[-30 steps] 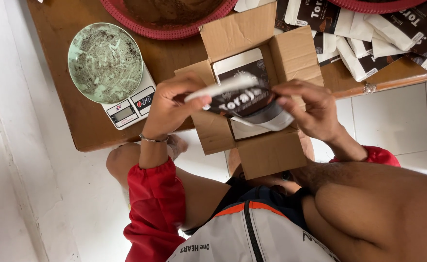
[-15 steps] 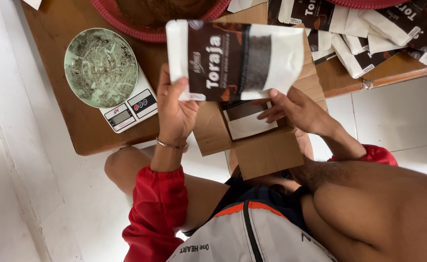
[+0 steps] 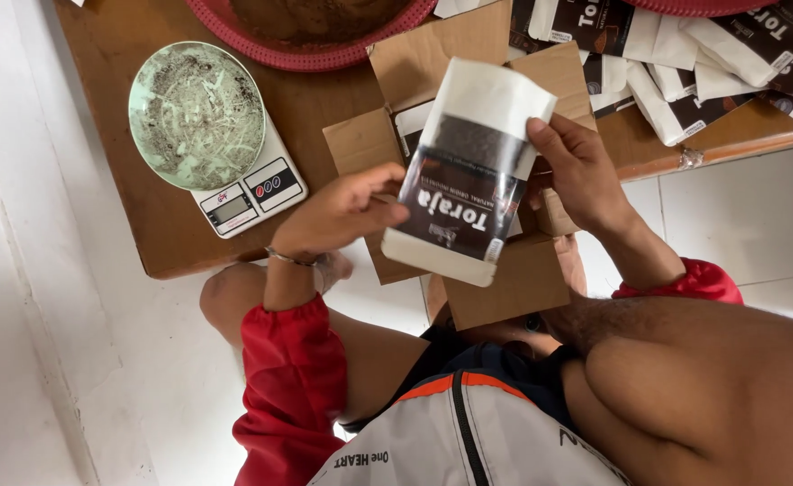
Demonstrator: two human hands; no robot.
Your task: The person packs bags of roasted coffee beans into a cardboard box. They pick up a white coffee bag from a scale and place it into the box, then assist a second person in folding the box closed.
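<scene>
Over the open box, head view: a white pouch [image 3: 468, 171] with a dark printed panel is held up between both hands, tilted, its printed face toward the camera.
Left hand [image 3: 338, 214]: closed on the pouch's lower left edge, fingers curled toward it, a thin bracelet at the wrist and a red sleeve [image 3: 288, 378] behind.
Right hand [image 3: 576, 171]: gripping the pouch's upper right edge, thumb on the front, fingers behind.
Cardboard box [image 3: 504, 279]: flaps spread open, directly beneath the pouch and partly hidden by it; it lies at the near edge of the wooden table [image 3: 324, 99].
Kitchen scale [image 3: 248, 193]: white, left of the box on the table, carrying a pale green bowl [image 3: 197, 115] with pale scraps inside.
Red basket [image 3: 315, 36]: at the table's far edge, holding brown powder.
Other pouches [image 3: 711, 63]: a loose heap of white-and-dark packs at the table's right end.
Floor [image 3: 738, 216]: white tiles under the table and the person's knees.
</scene>
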